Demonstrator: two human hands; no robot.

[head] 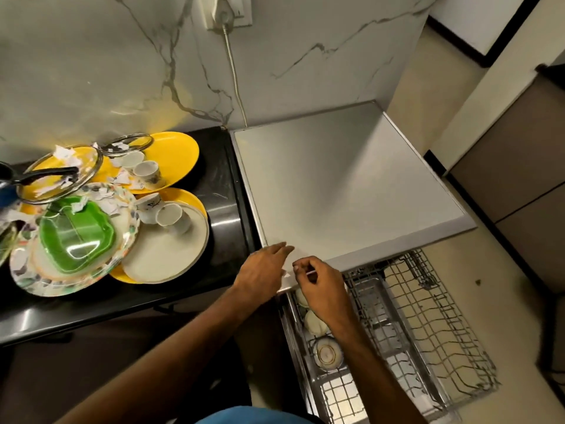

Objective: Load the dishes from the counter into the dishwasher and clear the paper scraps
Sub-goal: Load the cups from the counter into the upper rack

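The right hand [321,286] pinches a thin white paper scrap [311,272] between thumb and fingertips at the front left corner of the dishwasher top [351,185], probably to lift it away. The left hand [263,272] lies beside it with the fingers straight and holds nothing; it seems to steady itself or to sweep. Below the front edge, the pulled-out rack [428,332] already carries some cups [328,353] along its left side. The plates [171,154], with more torn scraps [65,153] among them, wait at the back left of the black counter [226,179].
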